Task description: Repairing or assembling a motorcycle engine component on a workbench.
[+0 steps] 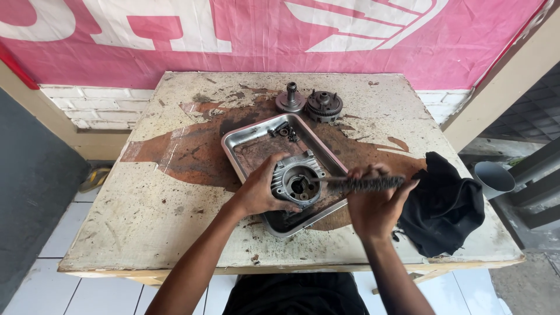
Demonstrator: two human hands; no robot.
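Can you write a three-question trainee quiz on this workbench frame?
1. True or false: the left hand steadies the finned metal engine part over the steel tray.
2. What does the right hand hold? A) wire brush B) hammer C) pliers
3. Which lies right of the right hand: the black cloth or the two gear parts?

Key: 1 true; 2 A; 3 the black cloth.
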